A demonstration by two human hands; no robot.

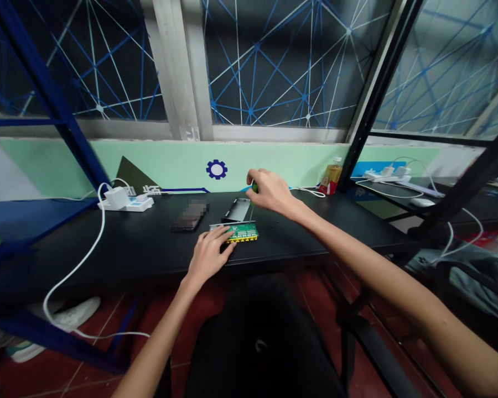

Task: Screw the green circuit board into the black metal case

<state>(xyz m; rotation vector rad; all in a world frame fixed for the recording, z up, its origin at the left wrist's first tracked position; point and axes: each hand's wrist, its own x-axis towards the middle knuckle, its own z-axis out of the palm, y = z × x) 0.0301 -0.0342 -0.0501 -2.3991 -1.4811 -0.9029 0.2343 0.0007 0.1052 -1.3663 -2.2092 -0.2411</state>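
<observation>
A green circuit board (245, 230) with a yellow strip along its front edge lies near the front of the black desk. My left hand (208, 250) holds its left end, fingers over the top and thumb at the near edge. Above the board, my right hand (274, 190) is closed around the green handle of a screwdriver (254, 187). The thin shaft points down to the board's far right corner; whether the tip touches a screw is too small to tell. Just behind the board rests an open dark metal casing (238, 210).
A dark phone-like slab (191, 214), partly blurred, lies left of the board. Farther left is a white power strip (126, 202) with a cable hanging off the desk. A drink bottle (331, 177) stands at the back right. Tiny dark bits (277, 222) lie right of the board.
</observation>
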